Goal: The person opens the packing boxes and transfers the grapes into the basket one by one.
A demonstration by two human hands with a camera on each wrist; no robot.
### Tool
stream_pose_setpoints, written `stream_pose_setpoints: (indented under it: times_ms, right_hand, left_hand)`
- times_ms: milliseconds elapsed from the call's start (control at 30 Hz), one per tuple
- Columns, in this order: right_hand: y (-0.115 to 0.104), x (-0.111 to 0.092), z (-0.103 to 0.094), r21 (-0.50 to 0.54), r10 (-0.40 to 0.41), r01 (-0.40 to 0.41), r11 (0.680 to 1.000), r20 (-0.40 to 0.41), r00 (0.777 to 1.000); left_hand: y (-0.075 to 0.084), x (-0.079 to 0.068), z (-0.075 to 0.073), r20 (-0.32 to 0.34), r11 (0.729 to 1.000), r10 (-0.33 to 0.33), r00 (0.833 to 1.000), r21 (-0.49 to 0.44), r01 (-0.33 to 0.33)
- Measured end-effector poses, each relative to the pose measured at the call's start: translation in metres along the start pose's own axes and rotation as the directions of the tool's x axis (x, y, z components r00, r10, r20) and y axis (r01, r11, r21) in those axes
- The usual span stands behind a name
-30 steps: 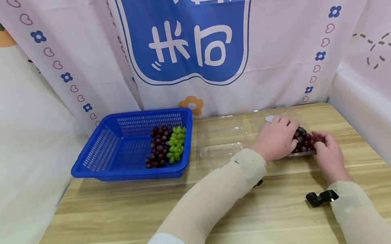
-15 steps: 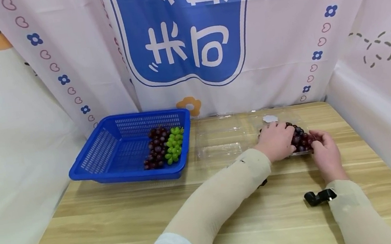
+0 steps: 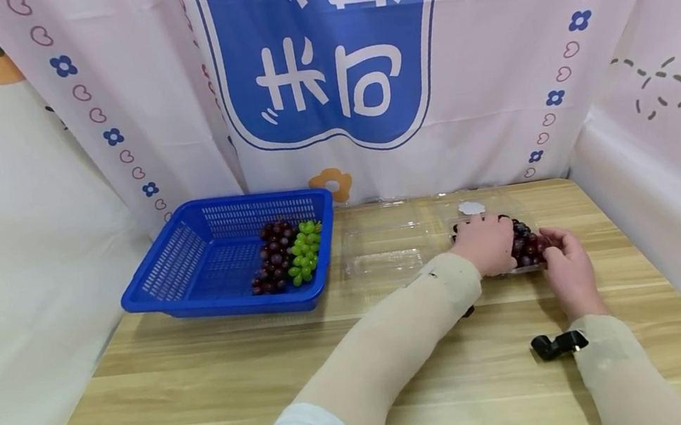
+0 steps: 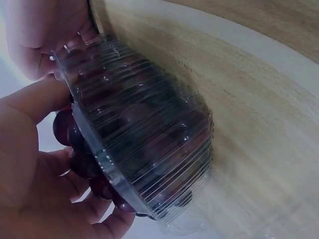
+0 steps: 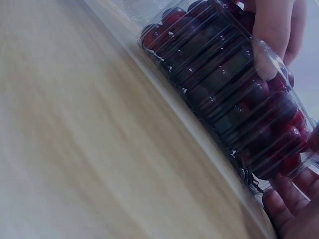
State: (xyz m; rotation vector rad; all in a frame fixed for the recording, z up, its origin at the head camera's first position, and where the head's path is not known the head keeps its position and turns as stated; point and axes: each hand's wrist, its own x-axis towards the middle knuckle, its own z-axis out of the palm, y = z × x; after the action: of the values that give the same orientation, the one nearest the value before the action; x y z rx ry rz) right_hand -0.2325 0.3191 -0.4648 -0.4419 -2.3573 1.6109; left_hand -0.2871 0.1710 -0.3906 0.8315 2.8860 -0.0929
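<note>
A clear plastic box (image 3: 522,269) filled with dark red grapes (image 3: 528,246) stands at the table's right side, its lid folded back behind it. My left hand (image 3: 485,246) lies over the grapes from the left, fingers curled over the bunch; its thumb is at the front rim, as the right wrist view shows. At the box's right end, my right hand (image 3: 570,276) pinches the rim between thumb and fingers. Seen from the left wrist, the ribbed box wall (image 4: 144,129) has grapes bulging above its edge against my left fingers (image 4: 75,184).
Left of the box, another clear plastic box (image 3: 385,261) lies with its lid back. A blue basket (image 3: 224,302) farther left holds a dark grape bunch (image 3: 273,256) and a green grape bunch (image 3: 305,254). A white label (image 3: 472,208) shows on the filled box's lid. Behind hangs a printed curtain (image 3: 490,80).
My left hand has shifted slightly right and down over the grapes, uncovering the white label and some grapes at the box's left. My right hand stays at the box's right end.
</note>
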Motion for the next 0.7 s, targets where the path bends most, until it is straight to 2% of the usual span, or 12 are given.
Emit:
stream_pose_setpoints:
  times_ms: [267, 500, 700]
  right_hand:
    - [0.0059, 0.0039, -0.0007, -0.016, -0.002, 0.002, 1.0, 0.015, 1.0]
    - [0.0066, 0.0054, -0.0013, -0.015, -0.005, 0.005, 1.0, 0.024, 1.0]
    - [0.0058, 0.0051, -0.0014, -0.013, -0.007, 0.007, 1.0, 0.031, 1.0]
  left_hand:
    - [0.0008, 0.0057, 0.0021, 0.057, 0.999, -0.036, 0.998, -0.031, 0.037]
    - [-0.0001, 0.0001, -0.0044, 0.094, 0.999, -0.044, 0.995, -0.028, 0.047]
    - [0.0048, 0.003, -0.0059, 0.129, 0.994, -0.101, 0.987, -0.017, 0.104]
